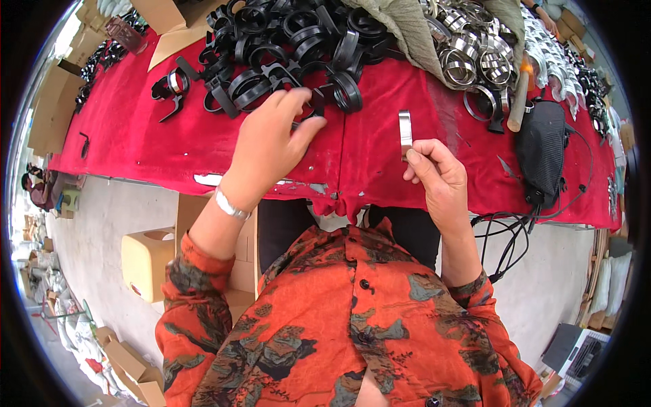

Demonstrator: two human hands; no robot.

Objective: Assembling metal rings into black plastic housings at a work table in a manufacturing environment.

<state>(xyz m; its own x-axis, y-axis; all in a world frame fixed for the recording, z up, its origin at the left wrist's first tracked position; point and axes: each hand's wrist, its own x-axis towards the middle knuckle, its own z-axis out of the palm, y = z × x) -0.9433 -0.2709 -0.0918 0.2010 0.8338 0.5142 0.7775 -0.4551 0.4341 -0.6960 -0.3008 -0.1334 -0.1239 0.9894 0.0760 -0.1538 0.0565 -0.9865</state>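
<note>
In my right hand (439,178), a shiny metal band (405,132) is pinched upright between thumb and fingers, above the red cloth. My left hand (271,144), slightly blurred at the fingers, is at the near edge of a heap of black plastic rings (271,51). Its thumb and fingers are around a black plastic ring (317,103), which they partly hide. Just right of it, another black ring (347,91) lies on the cloth. Farther left, a black ring with a metal band in it (178,81) sits apart from the heap.
A red cloth (380,163) covers the table. At the back right, metal bands (468,51) are piled on grey-green fabric (397,24). A hammer-like wooden handle (519,98), a black pouch (541,149) and cables (510,234) are at the right. A yellow stool (146,261) stands below left.
</note>
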